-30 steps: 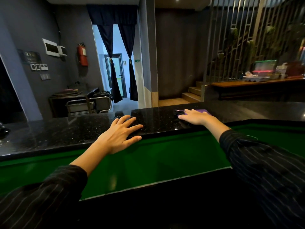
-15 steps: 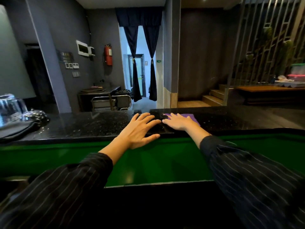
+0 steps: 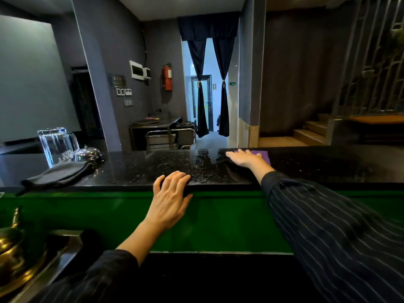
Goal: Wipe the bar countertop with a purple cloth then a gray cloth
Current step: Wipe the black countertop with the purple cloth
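Both hands are out flat and gripping nothing. Right hand (image 3: 244,158) lies palm-down, fingers straight, pressing the purple cloth (image 3: 263,154) onto the black stone bench (image 3: 140,169) at its far edge, right of centre frame. Only a corner of the cloth shows past the hand. Left hand (image 3: 169,197) rests with relaxed fingers over the bench's near edge, centre frame; bracing, I'd say.

Wet sheen (image 3: 203,162) on the stone between the hands. Gray cloth (image 3: 56,174) lies folded on the bench at left of frame, just in front of a glass pitcher (image 3: 55,145) and a metal dome bell (image 3: 88,154).

Handling, my read: the purple cloth is thin, soft, light and likely damp. It could bunch or skid on polished stone, so I'd keep a spread palm over its middle, not a pinch. The gray one looks thicker and limp. I'd take it by its near folded edge, clear of the fragile pitcher.
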The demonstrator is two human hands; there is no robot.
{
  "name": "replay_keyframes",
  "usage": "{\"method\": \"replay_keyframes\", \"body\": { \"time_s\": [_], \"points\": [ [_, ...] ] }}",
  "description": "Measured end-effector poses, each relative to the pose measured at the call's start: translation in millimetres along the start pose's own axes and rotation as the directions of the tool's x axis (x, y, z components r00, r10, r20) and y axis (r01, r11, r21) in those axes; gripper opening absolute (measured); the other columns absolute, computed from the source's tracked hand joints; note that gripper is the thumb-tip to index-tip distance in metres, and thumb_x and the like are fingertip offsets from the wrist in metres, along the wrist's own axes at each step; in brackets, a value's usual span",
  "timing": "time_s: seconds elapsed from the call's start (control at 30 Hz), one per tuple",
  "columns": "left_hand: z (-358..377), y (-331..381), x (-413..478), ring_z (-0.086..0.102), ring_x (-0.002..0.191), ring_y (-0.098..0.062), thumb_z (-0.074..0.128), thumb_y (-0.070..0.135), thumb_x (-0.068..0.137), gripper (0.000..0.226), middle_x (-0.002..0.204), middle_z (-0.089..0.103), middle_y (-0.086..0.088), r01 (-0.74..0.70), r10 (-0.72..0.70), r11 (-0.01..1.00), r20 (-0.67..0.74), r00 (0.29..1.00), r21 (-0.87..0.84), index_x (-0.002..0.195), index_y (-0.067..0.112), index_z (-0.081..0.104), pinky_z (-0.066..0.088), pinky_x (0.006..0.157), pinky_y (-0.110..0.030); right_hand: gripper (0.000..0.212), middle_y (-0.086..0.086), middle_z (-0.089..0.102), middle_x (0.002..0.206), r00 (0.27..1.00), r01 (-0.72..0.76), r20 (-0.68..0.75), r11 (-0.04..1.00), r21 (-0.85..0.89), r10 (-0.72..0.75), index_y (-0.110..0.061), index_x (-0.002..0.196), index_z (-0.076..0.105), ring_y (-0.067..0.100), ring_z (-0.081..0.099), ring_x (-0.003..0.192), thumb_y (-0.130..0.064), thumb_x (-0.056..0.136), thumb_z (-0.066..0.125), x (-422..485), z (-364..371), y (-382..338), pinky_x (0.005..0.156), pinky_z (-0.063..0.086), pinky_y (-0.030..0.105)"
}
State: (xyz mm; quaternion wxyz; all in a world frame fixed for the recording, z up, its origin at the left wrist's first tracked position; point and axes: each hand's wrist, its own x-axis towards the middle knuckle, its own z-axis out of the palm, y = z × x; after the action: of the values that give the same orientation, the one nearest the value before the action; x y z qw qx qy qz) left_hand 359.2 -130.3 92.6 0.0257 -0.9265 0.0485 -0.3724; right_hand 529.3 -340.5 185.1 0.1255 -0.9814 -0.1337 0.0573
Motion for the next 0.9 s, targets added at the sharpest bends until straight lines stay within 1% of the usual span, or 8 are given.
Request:
{"method": "replay_keyframes", "body": {
  "time_s": [0.13,0.23,0.33,0.47,0.6,0.73,0.8,0.9],
  "points": [
    [-4.6,3.9,-1.9,0.046,0.121,-0.019,0.041,0.043,0.083,0.051,0.129,0.054,0.0,0.035,-0.034,0.999,0.034,0.999,-0.016,0.129,0.019,0.045,0.018,0.105,-0.037,0.067,-0.002,0.002,0.163,0.975,0.218,0.058,0.972,-0.088,-0.213,-0.027,0.154,0.012,0.025,0.002,0.15,-0.061,0.097,0.02,-13.9,21.0,-63.7,0.118,-0.002,0.057],
    [-10.9,5.2,-4.0,0.047,0.122,-0.019,0.039,0.044,0.084,0.054,0.131,0.052,0.001,0.039,-0.036,0.998,0.053,0.998,-0.04,0.131,0.021,0.044,0.019,0.102,-0.034,0.064,0.001,0.004,0.163,0.957,0.287,0.076,0.953,-0.092,-0.281,-0.023,0.154,0.012,0.025,0.004,0.15,-0.055,0.099,0.023,-26.7,18.8,-59.3,0.119,0.003,0.053],
    [-19.3,4.9,-3.3,0.04,0.127,-0.014,0.032,0.05,0.085,0.058,0.136,0.048,0.006,0.041,-0.034,0.993,0.067,0.997,-0.111,0.136,0.024,0.041,0.016,0.103,-0.03,0.064,0.0,0.006,0.163,0.979,0.202,0.046,0.979,-0.041,-0.2,-0.022,0.154,0.011,0.022,0.005,0.15,-0.054,0.1,0.022,-28.4,7.6,-32.1,0.12,0.004,0.048],
    [-27.0,0.9,1.6,0.027,0.134,-0.01,0.02,0.062,0.077,0.074,0.144,0.037,0.01,0.031,-0.001,0.983,0.166,0.986,-0.179,0.142,0.027,0.032,0.011,0.107,-0.029,0.066,-0.004,0.001,0.163,0.997,0.067,0.03,0.996,-0.058,-0.066,-0.025,0.154,0.01,0.021,0.001,0.15,-0.06,0.098,0.016,-7.5,6.7,-20.7,0.119,-0.002,0.053],
    [-26.8,-1.0,6.1,0.02,0.137,-0.012,0.026,0.065,0.074,0.079,0.148,0.029,0.01,0.038,0.003,0.988,0.258,0.966,-0.152,0.143,0.027,0.025,0.007,0.108,-0.03,0.069,-0.001,0.004,0.163,1.0,-0.023,-0.017,0.996,-0.082,0.021,-0.032,0.153,0.012,0.027,0.001,0.15,-0.066,0.094,0.017,13.9,18.6,-54.6,0.117,-0.003,0.057],
    [-27.6,-2.1,8.5,0.017,0.139,-0.013,0.049,0.05,0.085,0.07,0.15,0.025,0.009,0.015,0.023,0.991,0.285,0.958,-0.132,0.145,0.026,0.022,0.007,0.111,-0.033,0.07,0.002,0.005,0.163,0.995,0.096,-0.002,0.99,-0.103,-0.097,-0.032,0.153,0.015,0.029,0.002,0.149,-0.067,0.093,0.019,18.8,31.0,-109.5,0.117,-0.002,0.058],
    [-31.6,-6.4,10.6,0.018,0.139,-0.013,0.051,0.049,0.085,0.071,0.15,0.025,0.008,0.005,0.04,0.989,0.305,0.952,-0.145,0.146,0.026,0.021,0.009,0.111,-0.035,0.068,0.0,0.004,0.163,0.983,0.181,0.041,0.975,-0.127,-0.177,-0.032,0.153,0.014,0.027,0.002,0.15,-0.065,0.094,0.019,18.7,35.3,-127.8,0.116,-0.001,0.06],
    [-41.3,-16.7,11.0,0.022,0.138,-0.013,0.042,0.055,0.084,0.07,0.151,0.028,0.01,-0.052,0.122,0.976,0.336,0.934,-0.209,0.146,0.029,0.023,0.015,0.11,-0.035,0.068,0.0,0.002,0.163,0.949,0.306,0.112,0.945,-0.117,-0.294,-0.026,0.154,0.012,0.025,0.001,0.15,-0.061,0.096,0.023,8.0,35.3,-119.7,0.118,0.0,0.057]
  ]
}}
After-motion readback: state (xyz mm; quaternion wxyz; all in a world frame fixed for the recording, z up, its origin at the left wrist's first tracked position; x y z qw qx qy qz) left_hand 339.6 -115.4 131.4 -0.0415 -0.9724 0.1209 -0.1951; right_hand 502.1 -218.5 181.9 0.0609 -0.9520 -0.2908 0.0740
